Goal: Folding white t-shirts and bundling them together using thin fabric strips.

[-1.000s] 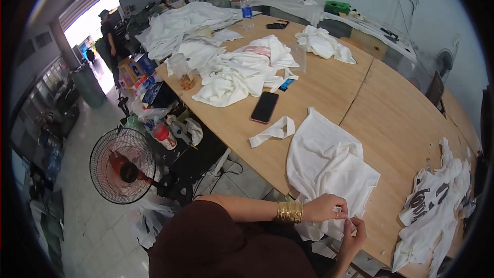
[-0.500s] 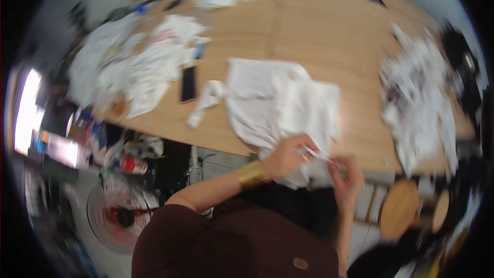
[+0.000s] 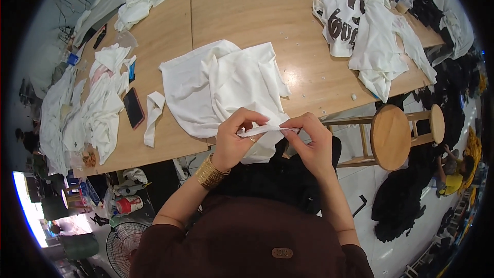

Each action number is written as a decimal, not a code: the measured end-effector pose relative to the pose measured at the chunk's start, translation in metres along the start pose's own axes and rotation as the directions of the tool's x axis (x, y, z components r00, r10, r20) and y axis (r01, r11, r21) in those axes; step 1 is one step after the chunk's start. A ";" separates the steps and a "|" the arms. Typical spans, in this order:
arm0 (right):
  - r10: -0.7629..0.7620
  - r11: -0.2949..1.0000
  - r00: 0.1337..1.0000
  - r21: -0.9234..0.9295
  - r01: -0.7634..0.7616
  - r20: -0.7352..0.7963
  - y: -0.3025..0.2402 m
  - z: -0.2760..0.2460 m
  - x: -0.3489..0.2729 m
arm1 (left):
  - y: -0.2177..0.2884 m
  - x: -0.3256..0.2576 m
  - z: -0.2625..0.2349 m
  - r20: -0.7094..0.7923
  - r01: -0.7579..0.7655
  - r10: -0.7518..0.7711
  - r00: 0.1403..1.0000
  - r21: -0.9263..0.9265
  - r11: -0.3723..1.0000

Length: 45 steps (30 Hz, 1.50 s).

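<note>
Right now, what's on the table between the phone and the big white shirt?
In the head view, a small folded white cloth strip lies on the wooden table between the dark phone and the white shirt.

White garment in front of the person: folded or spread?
Loosely spread and crumpled: white garment lies open on the table, edge pinched by both hands.

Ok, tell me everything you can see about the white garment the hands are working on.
The white garment is soft, plain fabric, crumpled and folded over itself, lying on the wooden table with its lower edge hanging off the near side. Both hands pinch a narrow strip of that edge, stretched level between them: the left hand grips one end, the right hand the other. No print shows on it.
</note>
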State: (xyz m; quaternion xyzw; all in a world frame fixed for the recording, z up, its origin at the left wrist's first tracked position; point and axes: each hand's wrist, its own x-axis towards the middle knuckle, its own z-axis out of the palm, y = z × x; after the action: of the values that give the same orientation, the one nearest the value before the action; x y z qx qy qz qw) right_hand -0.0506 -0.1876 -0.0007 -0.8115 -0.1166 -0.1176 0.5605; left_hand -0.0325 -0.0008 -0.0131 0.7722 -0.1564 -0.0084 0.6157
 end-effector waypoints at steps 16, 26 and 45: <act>-0.317 0.918 0.944 -0.281 0.280 -0.095 -0.004 0.008 0.008 | -0.001 0.006 -0.001 0.239 0.498 -0.438 0.867 -0.451 0.740; -0.147 0.974 0.972 -0.198 0.110 -0.182 0.008 0.017 0.011 | 0.005 0.002 0.003 0.242 0.503 -0.441 0.864 -0.457 0.734; 0.050 0.998 0.995 -0.051 -0.046 0.089 0.016 0.024 0.016 | -0.003 0.005 -0.001 0.090 0.161 -0.166 0.982 0.052 0.986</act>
State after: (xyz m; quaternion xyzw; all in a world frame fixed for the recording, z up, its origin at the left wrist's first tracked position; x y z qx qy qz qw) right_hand -0.0291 -0.1696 -0.0183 -0.8320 -0.1193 -0.0702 0.5372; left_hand -0.0272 -0.0005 -0.0144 0.7946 -0.1213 -0.0917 0.5877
